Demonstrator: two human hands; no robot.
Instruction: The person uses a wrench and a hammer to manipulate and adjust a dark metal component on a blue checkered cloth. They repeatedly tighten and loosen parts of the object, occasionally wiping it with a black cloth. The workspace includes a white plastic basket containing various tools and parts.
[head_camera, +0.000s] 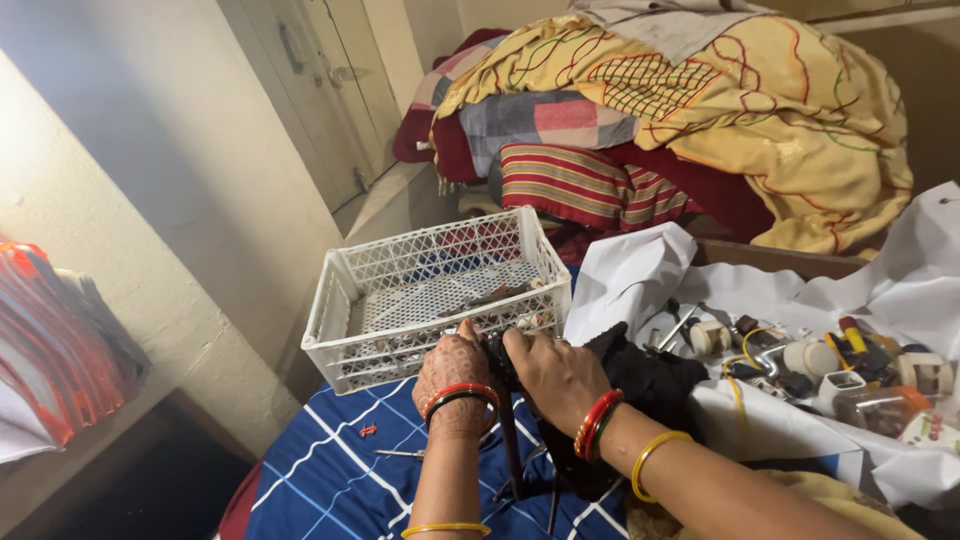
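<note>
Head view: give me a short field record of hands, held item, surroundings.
left hand: on a dark tool-like object, fingers curled over its top
right hand: gripping the same object from the other side
object identity: cannot tell, dark with thin metal legs below
surface: blue checked cloth
behind hands: white plastic lattice basket, small bits inside
right side: white sheet with small electrical parts
background: stacked blankets

A crate (440, 290) sits on the bed (330, 470), just behind both hands; bedding (680, 110) is piled behind it, small parts (820, 365) lie on a sheet (640, 270) to its right.
</note>
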